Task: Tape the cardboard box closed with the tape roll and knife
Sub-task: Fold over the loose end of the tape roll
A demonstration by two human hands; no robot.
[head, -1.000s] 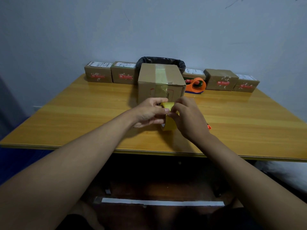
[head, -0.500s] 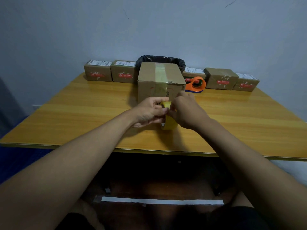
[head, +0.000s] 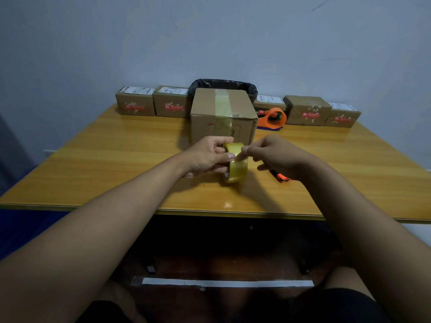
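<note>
A brown cardboard box (head: 224,117) stands in the middle of the wooden table (head: 116,159), with a strip of clear tape over its top and down its front. Just in front of it, a yellowish tape roll (head: 236,166) stands on edge, held by my left hand (head: 207,157). My right hand (head: 277,157) pinches the tape's loose end at the top of the roll, thumb and forefinger together. An orange-and-black knife (head: 281,177) lies on the table, partly hidden under my right hand.
Several small labelled cardboard parcels (head: 135,103) line the table's back edge against the wall. An orange tape dispenser (head: 271,118) sits right of the box. A black-lined bin (head: 224,86) stands behind the box. The table's front edge runs below my forearms.
My right hand has shifted rightward off the roll's side, uncovering more of the roll and the knife beneath. My left hand keeps its hold on the roll.
</note>
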